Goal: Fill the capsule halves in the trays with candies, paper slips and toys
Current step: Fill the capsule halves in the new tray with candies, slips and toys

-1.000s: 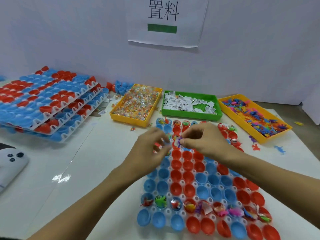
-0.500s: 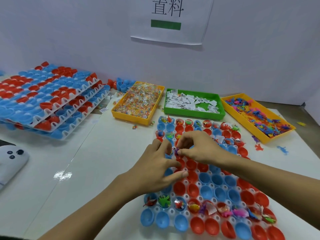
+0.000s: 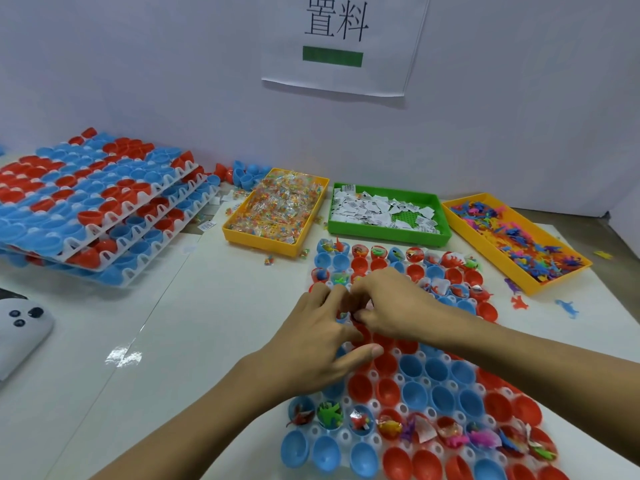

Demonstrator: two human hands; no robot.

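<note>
My view from the head camera: the tray (image 3: 398,408) of red and blue capsule halves lies flat on the white table (image 3: 194,306), straight ahead and just in front of the three bins. Its far rows and one near row already carry toys, slips and wrapped candies; the middle rows and the nearest row stand bare. Both of my hands meet over the tray's upper left part. My left hand (image 3: 317,341) reaches in from the lower left, fingers bent down toward the cups, thumb stretched out to the right across a red half; whether those fingers have hold of anything I cannot tell, since their tips are hidden against the other hand. My right hand (image 3: 391,306) comes in from the right, its fingers curled tight and bunched at the tips, touching the left hand's fingers; what they pinch, if anything, I cannot tell.

Behind the tray, left to right: a yellow bin of candies (image 3: 277,209), a green bin of slips (image 3: 384,211), an orange bin of toys (image 3: 516,237). A few loose toys (image 3: 568,308) lie on the table beside the orange bin. At far left sits a stack of trays (image 3: 93,202) loaded with halves. A white device (image 3: 20,327) rests at the left edge. A paper sign (image 3: 339,39) hangs on the wall.
</note>
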